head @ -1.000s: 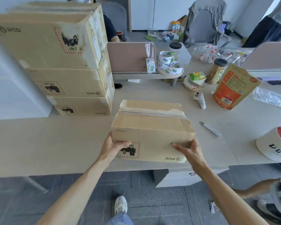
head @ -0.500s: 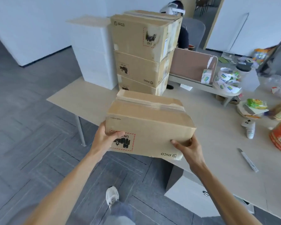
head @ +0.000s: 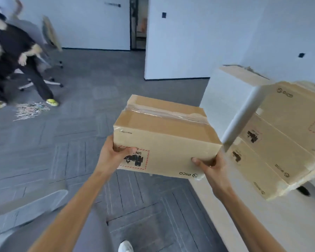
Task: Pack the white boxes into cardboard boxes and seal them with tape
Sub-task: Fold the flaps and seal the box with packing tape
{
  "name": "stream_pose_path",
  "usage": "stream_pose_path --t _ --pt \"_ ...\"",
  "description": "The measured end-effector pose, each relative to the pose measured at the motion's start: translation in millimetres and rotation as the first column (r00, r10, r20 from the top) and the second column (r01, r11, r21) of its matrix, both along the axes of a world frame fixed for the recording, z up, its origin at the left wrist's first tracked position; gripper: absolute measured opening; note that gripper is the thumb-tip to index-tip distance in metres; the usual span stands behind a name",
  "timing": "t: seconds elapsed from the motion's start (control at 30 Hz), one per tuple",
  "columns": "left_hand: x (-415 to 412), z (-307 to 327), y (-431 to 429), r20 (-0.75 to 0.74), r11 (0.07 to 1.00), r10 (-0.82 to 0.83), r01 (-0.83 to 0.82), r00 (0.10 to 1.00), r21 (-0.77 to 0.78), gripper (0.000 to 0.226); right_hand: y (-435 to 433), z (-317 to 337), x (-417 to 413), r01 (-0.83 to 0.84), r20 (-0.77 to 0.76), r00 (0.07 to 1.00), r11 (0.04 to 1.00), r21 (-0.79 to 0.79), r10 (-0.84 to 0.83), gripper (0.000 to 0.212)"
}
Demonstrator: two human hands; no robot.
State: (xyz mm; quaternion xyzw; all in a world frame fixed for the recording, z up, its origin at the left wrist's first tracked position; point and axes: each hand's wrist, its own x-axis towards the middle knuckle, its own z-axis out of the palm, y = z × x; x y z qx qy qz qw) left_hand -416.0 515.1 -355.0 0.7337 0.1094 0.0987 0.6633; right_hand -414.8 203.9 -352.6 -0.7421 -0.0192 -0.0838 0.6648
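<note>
**A:** So, where is the sealed cardboard box (head: pixel 164 140)?

**B:** Up in the air between both hands. It hangs over the grey carpet floor (head: pixel 71 142), just left of the desk (head: pixel 289 224) and clear of it.

**A:** How do the hands hold it?

**B:** The left hand (head: pixel 115 157) grips the lower left corner. Its thumb lies across the near face, on the red-dashed hazard label (head: pixel 136 160), and its other fingers wrap under the box, out of sight. The right hand (head: pixel 211 168) grips the lower right corner, with the thumb on the near face beside the PICO logo (head: pixel 188 174) and the fingers curled beneath.

**A:** Is the top closed?

**B:** Yes, the flaps lie flat. Clear tape (head: pixel 164 112) runs along the top seam from end to end and is wrinkled towards the right.

**A:** What stands on the desk?

**B:** A stack of cardboard boxes (head: pixel 280 142) with the same logo, blurred. Just beside it, on its left, is a stack of white boxes (head: pixel 222 106).

**A:** And across the room?

**B:** At the far left is a blurred person in dark clothes (head: pixel 16 51) with yellow shoes, next to an office chair (head: pixel 49 42). A pile of thin pale strands (head: pixel 32 110) lies on the carpet by their feet. A white shoe (head: pixel 125 247) shows at the bottom edge, between the carrier's forearms.
</note>
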Motion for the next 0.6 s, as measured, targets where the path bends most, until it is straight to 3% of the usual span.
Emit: stream_pose_path --t 0.27,0.6 --pt "124 5 107 0.044 0.990 0.141 -0.139 0.989 -0.039 0.059 107 15 180 -0.167 0.024 0.986 0.985 -0.034 0.168 0.057" --pt "301 37 170 0.111 0.983 0.162 -0.170 0.980 0.069 0.063 176 13 367 -0.192 0.056 0.981 0.977 0.096 0.187 0.060"
